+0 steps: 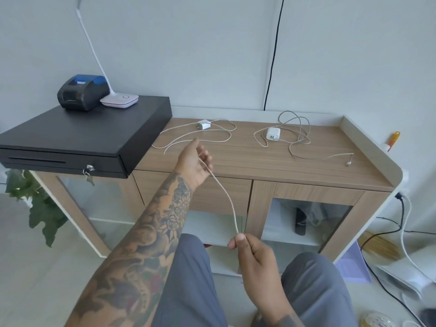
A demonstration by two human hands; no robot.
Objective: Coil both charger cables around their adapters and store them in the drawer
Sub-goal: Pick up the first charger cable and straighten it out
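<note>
Right now the work is on the first charger: the left hand [192,161] reaches over the front edge of the wooden surface [259,159] with its fingers curled loosely round the left cable [226,194], while the right hand [250,251] pinches the same cable lower down, near the lap, so a stretch runs taut between them. That cable trails back to the left adapter [204,125], which lies near the black cash drawer [77,142]. The right adapter [273,134] and its tangled right cable [295,138] lie untouched further right. Coiling proper has not begun, I judge; next the adapter must be drawn close and the slack wound round it. Which drawer is meant for storage I cannot tell.
</note>
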